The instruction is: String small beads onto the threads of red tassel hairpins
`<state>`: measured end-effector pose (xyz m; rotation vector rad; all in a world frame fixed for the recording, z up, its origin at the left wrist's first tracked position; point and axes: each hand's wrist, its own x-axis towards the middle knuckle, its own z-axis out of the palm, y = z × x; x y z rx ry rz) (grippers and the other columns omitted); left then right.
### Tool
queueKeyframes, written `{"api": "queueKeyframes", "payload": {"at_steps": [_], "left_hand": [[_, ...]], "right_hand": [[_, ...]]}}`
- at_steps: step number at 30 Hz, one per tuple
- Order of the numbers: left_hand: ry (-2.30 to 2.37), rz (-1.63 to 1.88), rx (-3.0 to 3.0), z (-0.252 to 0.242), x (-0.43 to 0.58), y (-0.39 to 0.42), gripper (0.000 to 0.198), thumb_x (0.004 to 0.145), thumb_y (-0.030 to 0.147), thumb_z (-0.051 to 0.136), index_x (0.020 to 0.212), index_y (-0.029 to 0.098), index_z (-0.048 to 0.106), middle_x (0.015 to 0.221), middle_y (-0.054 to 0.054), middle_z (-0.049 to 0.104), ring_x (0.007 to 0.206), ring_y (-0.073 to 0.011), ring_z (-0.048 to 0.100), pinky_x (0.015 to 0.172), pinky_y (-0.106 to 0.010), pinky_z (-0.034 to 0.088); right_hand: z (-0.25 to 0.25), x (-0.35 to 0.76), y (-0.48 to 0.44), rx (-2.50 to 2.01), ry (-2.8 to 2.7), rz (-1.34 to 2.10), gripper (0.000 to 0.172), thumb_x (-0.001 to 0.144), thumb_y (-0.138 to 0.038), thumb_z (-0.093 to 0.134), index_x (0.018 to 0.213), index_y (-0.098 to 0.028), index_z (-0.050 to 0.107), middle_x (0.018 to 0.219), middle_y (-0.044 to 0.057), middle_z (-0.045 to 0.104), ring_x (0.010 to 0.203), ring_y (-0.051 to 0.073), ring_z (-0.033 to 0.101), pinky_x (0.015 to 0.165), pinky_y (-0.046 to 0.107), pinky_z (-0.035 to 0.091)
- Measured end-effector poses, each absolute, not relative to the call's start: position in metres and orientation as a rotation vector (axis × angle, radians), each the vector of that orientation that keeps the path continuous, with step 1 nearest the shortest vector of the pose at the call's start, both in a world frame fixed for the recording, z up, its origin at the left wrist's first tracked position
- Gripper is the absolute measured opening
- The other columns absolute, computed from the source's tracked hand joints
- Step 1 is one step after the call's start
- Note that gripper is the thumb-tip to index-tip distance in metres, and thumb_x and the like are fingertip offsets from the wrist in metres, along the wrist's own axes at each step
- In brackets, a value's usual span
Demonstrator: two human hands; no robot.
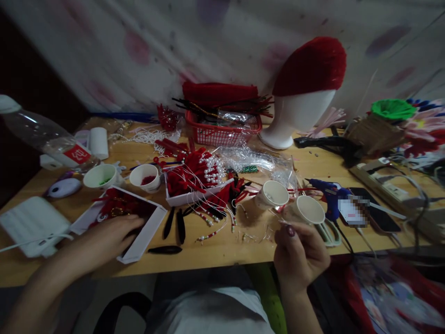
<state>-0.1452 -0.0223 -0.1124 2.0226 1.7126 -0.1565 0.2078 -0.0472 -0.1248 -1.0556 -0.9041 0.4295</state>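
My left hand [116, 234] reaches into a white open box [148, 234] at the left, fingers stretched out over its contents. Red fuzzy pieces with gold trim [120, 208] lie in that box beside the fingers; what the fingertips touch is hidden. At the right, my right hand [299, 255] is raised above the table's front edge, thumb and forefinger pinched together. Something thin and pale seems to stick out of the pinch, too fine to name. Just beyond this hand stand a white paper cup [274, 195] and a cup with a handle [310, 211].
Strung beads [215, 232] trail from a second white box [181, 200]. Behind are a red basket [222, 134] and a foam head with a red cap [309, 69]. A blue glue gun [328, 192] and phone [378, 213] lie right; a bottle [45, 134] leans left.
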Motion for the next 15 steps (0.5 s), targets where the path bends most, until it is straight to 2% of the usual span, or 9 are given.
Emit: {"api": "queueKeyframes", "payload": {"at_steps": [3,7,11,15], "left_hand": [[1.698,-0.197,2.015,-0.106,-0.144,-0.021,0.054,0.081,0.037,0.027,0.101,0.02,0.073,0.114,-0.012,0.074,0.107,-0.0275,0.069,0.095,-0.039,0.052],[1.907,-0.105,2.086,-0.106,-0.153,-0.028,0.061,0.083,0.041,0.019,0.107,0.018,0.071,0.114,-0.015,0.073,0.105,-0.0321,0.069,0.094,-0.046,0.051],[2.082,0.065,2.134,-0.11,-0.157,-0.039,0.063,0.088,0.047,0.018,0.109,0.019,0.07,0.11,-0.014,0.074,0.096,-0.0329,0.07,0.087,-0.046,0.052],[2.079,0.136,2.022,-0.106,-0.141,-0.041,0.06,0.084,0.053,0.021,0.101,0.024,0.071,0.104,-0.011,0.076,0.092,-0.0316,0.071,0.082,-0.043,0.053]], "right_hand": [[-0.137,0.218,-0.046,-1.122,-0.803,0.428,0.009,0.075,-0.025,0.075,0.073,-0.016,0.071,0.05,-0.005,0.051,0.041,0.007,0.039,0.041,0.019,0.028],[-0.141,0.228,-0.04,-1.149,-0.723,0.396,0.01,0.072,-0.025,0.073,0.072,-0.016,0.068,0.05,-0.006,0.05,0.041,0.006,0.034,0.041,0.019,0.026],[-0.151,0.232,-0.037,-1.247,-0.769,0.381,0.017,0.075,-0.033,0.072,0.074,-0.016,0.067,0.052,-0.006,0.048,0.042,0.008,0.037,0.042,0.02,0.027],[-0.165,0.233,-0.035,-1.303,-0.803,0.392,0.02,0.077,-0.036,0.072,0.077,-0.016,0.07,0.056,-0.003,0.055,0.045,0.01,0.044,0.045,0.022,0.032]]}}
